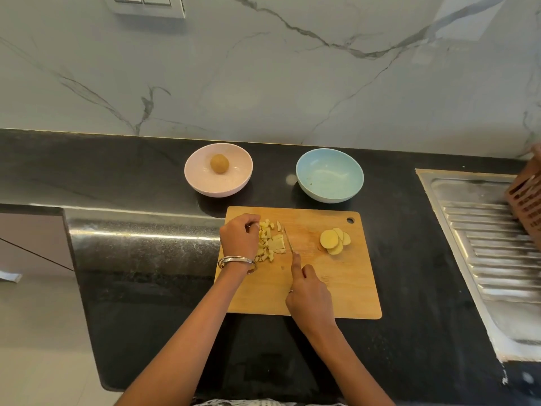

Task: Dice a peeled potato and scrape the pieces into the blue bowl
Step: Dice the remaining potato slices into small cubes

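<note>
A wooden cutting board [336, 291] lies on the black counter. On its left part sits a pile of diced potato pieces [270, 240], with a few uncut strips beside the blade. My left hand [238, 237] rests curled on the left edge of the pile, fingers touching the pieces. My right hand [307, 291] grips a knife [288, 240], forefinger along its spine, the blade just right of the pile. Several round potato slices [333, 240] lie stacked on the board's right part. The blue bowl [329, 174] stands empty behind the board.
A pink bowl [218, 169] with one whole potato [219, 163] stands at the back left. A steel sink drainboard [494, 244] lies to the right, with a brown perforated object [527, 200] above it. The counter edge drops off on the left.
</note>
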